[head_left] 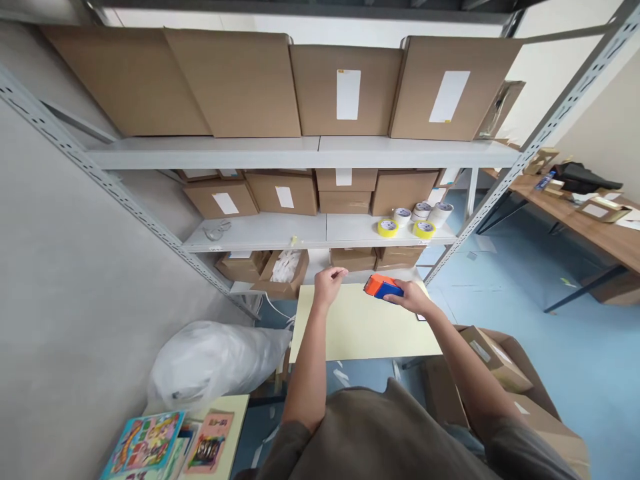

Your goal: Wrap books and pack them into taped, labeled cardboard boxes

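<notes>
My right hand point(411, 295) grips an orange and blue handheld device point(382, 287) above the far edge of a pale yellow table point(360, 333). My left hand point(327, 283) is raised beside it, a little to the left, fingers curled in a pinch; what it holds, if anything, is too small to make out. Both hands hover in front of the lower shelves of a grey metal rack point(300, 152).
Cardboard boxes point(345, 90) fill the rack's shelves. Rolls of tape point(387, 227) lie on the middle shelf. An open box with white items point(286, 269) stands lower left. A white plastic bag point(215, 360), colourful books point(150, 443), open cartons point(500, 373) and a wooden desk point(590, 227) surround me.
</notes>
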Available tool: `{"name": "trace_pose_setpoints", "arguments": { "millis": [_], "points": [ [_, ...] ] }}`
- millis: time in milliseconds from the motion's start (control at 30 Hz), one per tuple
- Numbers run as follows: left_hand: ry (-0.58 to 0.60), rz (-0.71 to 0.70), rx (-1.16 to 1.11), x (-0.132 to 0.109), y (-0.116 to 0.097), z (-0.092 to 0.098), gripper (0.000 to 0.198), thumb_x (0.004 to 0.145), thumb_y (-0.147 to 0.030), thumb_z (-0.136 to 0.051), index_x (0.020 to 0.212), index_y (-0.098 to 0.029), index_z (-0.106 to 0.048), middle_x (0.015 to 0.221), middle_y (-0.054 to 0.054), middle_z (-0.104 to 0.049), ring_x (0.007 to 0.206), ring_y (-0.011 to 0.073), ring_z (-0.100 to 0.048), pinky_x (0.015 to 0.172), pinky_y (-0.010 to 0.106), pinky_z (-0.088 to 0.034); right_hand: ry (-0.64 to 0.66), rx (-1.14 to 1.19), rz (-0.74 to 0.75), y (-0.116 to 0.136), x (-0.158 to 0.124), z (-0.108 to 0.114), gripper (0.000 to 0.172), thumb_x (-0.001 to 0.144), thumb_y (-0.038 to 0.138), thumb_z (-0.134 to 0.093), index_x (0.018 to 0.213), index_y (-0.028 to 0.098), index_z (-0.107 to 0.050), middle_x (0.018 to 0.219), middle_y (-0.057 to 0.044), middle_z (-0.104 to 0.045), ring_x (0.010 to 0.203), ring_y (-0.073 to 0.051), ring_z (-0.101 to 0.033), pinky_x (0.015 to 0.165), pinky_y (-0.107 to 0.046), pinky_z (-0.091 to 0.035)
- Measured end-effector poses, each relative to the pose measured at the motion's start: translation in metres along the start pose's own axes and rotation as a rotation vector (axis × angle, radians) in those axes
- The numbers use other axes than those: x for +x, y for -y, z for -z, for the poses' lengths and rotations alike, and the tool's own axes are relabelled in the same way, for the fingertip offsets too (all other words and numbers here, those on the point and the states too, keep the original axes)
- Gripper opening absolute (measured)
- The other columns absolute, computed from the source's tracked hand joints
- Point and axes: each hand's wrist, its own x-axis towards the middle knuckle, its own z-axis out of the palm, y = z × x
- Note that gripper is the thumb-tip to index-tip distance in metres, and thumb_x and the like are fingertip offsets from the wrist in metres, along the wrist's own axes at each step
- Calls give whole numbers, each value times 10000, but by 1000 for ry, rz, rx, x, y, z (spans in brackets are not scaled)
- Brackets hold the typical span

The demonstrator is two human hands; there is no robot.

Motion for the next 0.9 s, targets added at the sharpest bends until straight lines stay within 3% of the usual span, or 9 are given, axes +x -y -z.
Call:
{"name": "trace_pose_setpoints", "arguments": {
  "millis": [100, 233, 300, 367, 433, 500, 667, 800, 900],
  "points": [
    [46, -50, 2, 8, 3, 19, 251, 966, -421, -696, 985, -230, -858, 1034, 81, -822, 993, 273, -762, 971, 404, -601, -27, 30, -33, 3, 3, -12, 485, 931, 686, -627, 1084, 236, -726, 725, -18, -720, 648, -253, -677, 604, -316, -442],
    [-36, -141, 46, 2, 10, 14, 388, 1043, -453, -586, 1332, -271, -770, 1424, 84, -714, 1268, 284, -699, 1078, 398, -570, -152, -27, 10, 8, 21, -34, 431, 991, 571, -573, 1227, 224, -669, 975, -96, -781, 851, -308, -732, 726, -366, -525],
    [-79, -130, 100, -7, 15, 3, 554, 1048, -462, -574, 1572, -282, -577, 1661, 83, -509, 1398, 300, -620, 1126, 403, -544, -222, -75, 79, 9, 37, -44, 398, 1010, 517, -562, 1251, 211, -645, 1130, -154, -768, 1006, -348, -724, 833, -419, -552],
    [-116, -63, 164, -16, 20, -7, 800, 1016, -482, -627, 1721, -272, -312, 1769, 108, -313, 1454, 332, -570, 1136, 420, -539, -270, -96, 147, 8, 57, -49, 344, 1029, 485, -550, 1213, 210, -644, 1180, -182, -748, 1091, -367, -700, 912, -463, -554],
    [-196, 46, 216, -20, 25, -10, 957, 1002, -507, -643, 1759, -254, -115, 1790, 149, -234, 1470, 361, -551, 1113, 438, -554, -313, -94, 193, 1, 79, -48, 300, 1046, 457, -542, 1181, 211, -647, 1169, -189, -743, 1114, -375, -689, 956, -496, -549],
    [-295, 111, 248, -17, 28, -6, 1001, 1003, -522, -634, 1761, -251, -39, 1787, 175, -230, 1447, 377, -571, 1085, 449, -572, -356, -83, 215, -9, 102, -42, 275, 1042, 424, -561, 1179, 203, -649, 1176, -196, -740, 1129, -384, -683, 987, -522, -539],
    [-360, 58, 295, 3, 27, 10, 910, 996, -488, -645, 1749, -338, -156, 1774, 136, -288, 1215, 315, -719, 980, 431, -628, -355, -91, 206, -35, 173, -21, 257, 1004, 330, -643, 1222, 197, -669, 1187, -193, -760, 1135, -376, -681, 1024, -498, -516],
    [-357, 87, 275, 4, 26, -2, 782, 995, -433, -638, 1705, -332, -327, 1651, 153, -491, 1062, 263, -755, 862, 394, -655, -262, -160, 168, -35, 238, -10, 285, 994, 260, -652, 1262, 168, -681, 1250, -208, -753, 1159, -365, -676, 1055, -463, -478],
    [-353, 119, 258, -5, 28, -14, 720, 988, -384, -636, 1668, -328, -404, 1577, 152, -561, 961, 209, -762, 764, 345, -655, -159, -245, 142, -33, 284, -9, 358, 1010, 250, -623, 1339, 112, -656, 1339, -244, -717, 1243, -369, -650, 1102, -453, -440]
  ]
}}
